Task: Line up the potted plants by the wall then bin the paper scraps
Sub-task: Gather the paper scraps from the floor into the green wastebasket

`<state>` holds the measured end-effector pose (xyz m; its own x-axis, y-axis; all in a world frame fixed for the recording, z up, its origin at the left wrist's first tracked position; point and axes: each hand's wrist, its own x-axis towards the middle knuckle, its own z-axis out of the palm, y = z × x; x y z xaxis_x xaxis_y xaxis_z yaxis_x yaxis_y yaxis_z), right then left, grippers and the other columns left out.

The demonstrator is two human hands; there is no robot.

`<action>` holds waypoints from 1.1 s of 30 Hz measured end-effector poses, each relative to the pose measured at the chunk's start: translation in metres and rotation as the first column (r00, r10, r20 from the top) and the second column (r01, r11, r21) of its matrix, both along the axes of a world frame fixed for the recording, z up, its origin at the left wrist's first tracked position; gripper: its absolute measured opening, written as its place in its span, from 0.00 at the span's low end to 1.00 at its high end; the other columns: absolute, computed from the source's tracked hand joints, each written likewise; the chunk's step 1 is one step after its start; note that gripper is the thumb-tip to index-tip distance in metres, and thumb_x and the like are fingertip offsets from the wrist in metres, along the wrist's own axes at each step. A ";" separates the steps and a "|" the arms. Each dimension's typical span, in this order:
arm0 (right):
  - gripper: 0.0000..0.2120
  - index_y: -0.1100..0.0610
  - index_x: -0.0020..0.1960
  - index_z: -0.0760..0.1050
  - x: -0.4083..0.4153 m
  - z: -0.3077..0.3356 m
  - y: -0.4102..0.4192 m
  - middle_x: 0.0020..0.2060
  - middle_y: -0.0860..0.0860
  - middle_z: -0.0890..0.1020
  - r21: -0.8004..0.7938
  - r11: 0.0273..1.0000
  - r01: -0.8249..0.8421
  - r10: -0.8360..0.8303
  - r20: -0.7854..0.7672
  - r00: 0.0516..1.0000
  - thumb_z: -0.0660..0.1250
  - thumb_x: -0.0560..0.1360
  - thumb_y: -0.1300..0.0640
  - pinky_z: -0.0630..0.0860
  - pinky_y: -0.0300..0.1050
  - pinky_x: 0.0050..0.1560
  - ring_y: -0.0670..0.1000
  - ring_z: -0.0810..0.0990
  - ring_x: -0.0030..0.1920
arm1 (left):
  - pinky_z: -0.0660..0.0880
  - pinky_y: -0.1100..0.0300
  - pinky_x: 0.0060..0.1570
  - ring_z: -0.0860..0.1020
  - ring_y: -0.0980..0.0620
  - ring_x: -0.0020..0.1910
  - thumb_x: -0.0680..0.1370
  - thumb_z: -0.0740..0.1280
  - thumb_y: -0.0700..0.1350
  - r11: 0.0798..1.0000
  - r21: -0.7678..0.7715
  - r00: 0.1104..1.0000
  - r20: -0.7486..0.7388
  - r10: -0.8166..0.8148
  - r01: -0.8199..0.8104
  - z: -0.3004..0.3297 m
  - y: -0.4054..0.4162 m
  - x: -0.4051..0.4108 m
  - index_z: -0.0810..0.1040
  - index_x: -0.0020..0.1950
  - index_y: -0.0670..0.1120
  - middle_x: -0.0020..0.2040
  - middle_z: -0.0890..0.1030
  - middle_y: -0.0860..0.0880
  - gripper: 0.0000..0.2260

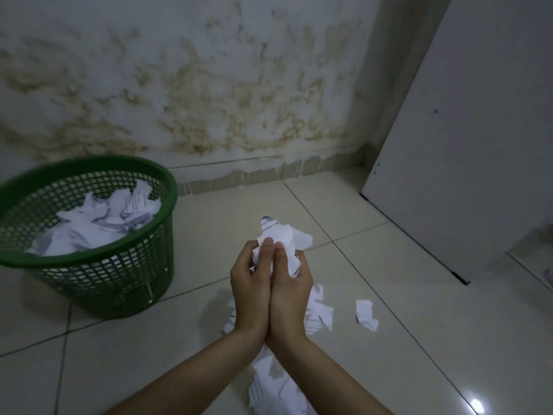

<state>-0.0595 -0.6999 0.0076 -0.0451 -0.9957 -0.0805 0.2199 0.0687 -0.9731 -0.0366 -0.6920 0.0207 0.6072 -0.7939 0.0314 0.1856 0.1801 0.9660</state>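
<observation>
Paper scraps [281, 238] sit bunched between both hands, held above the tiled floor [389, 339]; the left hand [250, 292] and right hand [291, 290] are pressed heel to heel, fingers curled closed round the wad, printed ends poking out on top; loose scraps [320, 313] lie beneath and beside the wrists; a green mesh bin [89, 277], part full of paper, stands to the left near the stained wall [209, 85]; a white panel [463, 130] leans at right.
</observation>
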 end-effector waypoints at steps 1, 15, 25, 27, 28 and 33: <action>0.11 0.57 0.54 0.74 0.006 0.006 -0.003 0.45 0.52 0.82 -0.034 0.998 -0.048 0.047 -0.014 0.999 0.63 0.77 0.50 0.78 0.55 0.55 0.52 0.81 0.47 | 0.73 0.76 0.34 0.80 0.64 0.35 0.79 0.62 0.42 0.999 -0.017 0.999 0.039 0.030 -0.029 0.003 -0.004 0.009 0.76 0.40 0.49 0.34 0.82 0.56 0.09; 0.18 0.58 0.57 0.75 0.210 0.144 -0.051 0.52 0.54 0.82 -0.349 0.803 -0.483 0.461 -0.151 0.875 0.56 0.79 0.46 0.79 0.48 0.51 0.53 0.81 0.50 | 0.72 0.72 0.34 0.75 0.66 0.31 0.80 0.60 0.45 0.750 -0.345 0.735 0.203 0.647 -0.564 0.121 -0.040 0.213 0.71 0.37 0.53 0.35 0.75 0.56 0.11; 0.16 0.60 0.63 0.68 0.215 0.077 -0.064 0.52 0.53 0.73 0.085 0.617 -0.782 0.672 -0.574 0.467 0.49 0.82 0.56 0.68 0.44 0.49 0.54 0.73 0.51 | 0.68 0.61 0.43 0.78 0.45 0.52 0.80 0.59 0.48 0.854 0.347 0.650 0.760 -0.015 -0.387 0.058 -0.009 0.285 0.77 0.59 0.43 0.55 0.80 0.43 0.14; 0.16 0.59 0.62 0.69 0.213 0.078 -0.066 0.56 0.55 0.73 0.075 0.598 -0.798 0.648 -0.632 0.426 0.48 0.82 0.55 0.67 0.45 0.52 0.53 0.71 0.52 | 0.67 0.59 0.39 0.77 0.47 0.46 0.80 0.56 0.53 0.854 0.351 0.630 0.776 -0.036 -0.384 0.060 -0.005 0.287 0.78 0.53 0.44 0.49 0.80 0.42 0.16; 0.16 0.59 0.62 0.69 0.213 0.081 -0.068 0.57 0.56 0.73 0.049 0.606 -0.794 0.607 -0.674 0.421 0.47 0.82 0.54 0.66 0.45 0.54 0.54 0.72 0.55 | 0.67 0.58 0.39 0.76 0.48 0.45 0.81 0.54 0.55 0.852 0.350 0.619 0.785 -0.039 -0.390 0.063 -0.004 0.288 0.78 0.52 0.44 0.47 0.79 0.43 0.19; 0.23 0.60 0.75 0.54 0.213 0.072 -0.081 0.74 0.59 0.60 0.000 0.489 -0.873 0.252 -0.958 0.141 0.48 0.82 0.54 0.52 0.57 0.74 0.60 0.57 0.74 | 0.55 0.46 0.73 0.57 0.39 0.74 0.82 0.42 0.54 0.681 0.666 0.407 0.738 -0.539 -0.304 0.056 -0.013 0.296 0.55 0.76 0.51 0.75 0.61 0.44 0.23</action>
